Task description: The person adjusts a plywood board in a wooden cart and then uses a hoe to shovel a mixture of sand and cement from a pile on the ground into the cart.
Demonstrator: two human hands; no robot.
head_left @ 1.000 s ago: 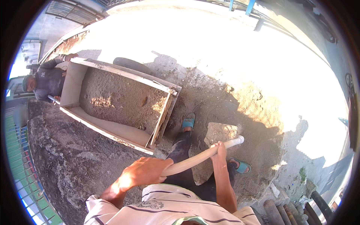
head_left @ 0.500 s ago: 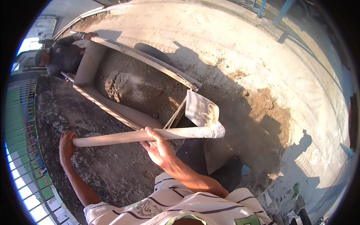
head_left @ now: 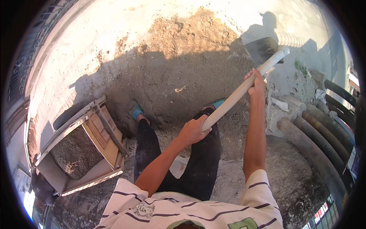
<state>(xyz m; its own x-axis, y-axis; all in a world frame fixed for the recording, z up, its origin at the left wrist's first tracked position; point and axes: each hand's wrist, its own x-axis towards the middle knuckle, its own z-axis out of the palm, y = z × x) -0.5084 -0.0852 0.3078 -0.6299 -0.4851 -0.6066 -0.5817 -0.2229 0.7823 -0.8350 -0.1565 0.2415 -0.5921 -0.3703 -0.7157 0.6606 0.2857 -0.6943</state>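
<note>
My left hand (head_left: 193, 131) is closed round the lower end of a long pale wooden handle (head_left: 230, 103) over my dark-trousered thighs. My right hand (head_left: 256, 84) grips it higher up, to the upper right. The handle carries a broad metal hoe blade (head_left: 259, 49) at its far end, over shaded ground at the upper right. Below it my feet in blue sandals (head_left: 135, 110) stand on dirt (head_left: 175, 87).
A wooden-sided cart (head_left: 91, 170) holding soil (head_left: 72, 152) sits at the lower left, with a person (head_left: 44, 189) in dark clothes behind it. Several long pipes (head_left: 316, 149) and rubble (head_left: 282, 105) lie at my right. A metal fence (head_left: 24, 61) edges the upper left.
The view has turned rightward, so the cart now sits lower left. The hoe has swung from beside the cart, half a second ago, out to the upper right over the ground.
</note>
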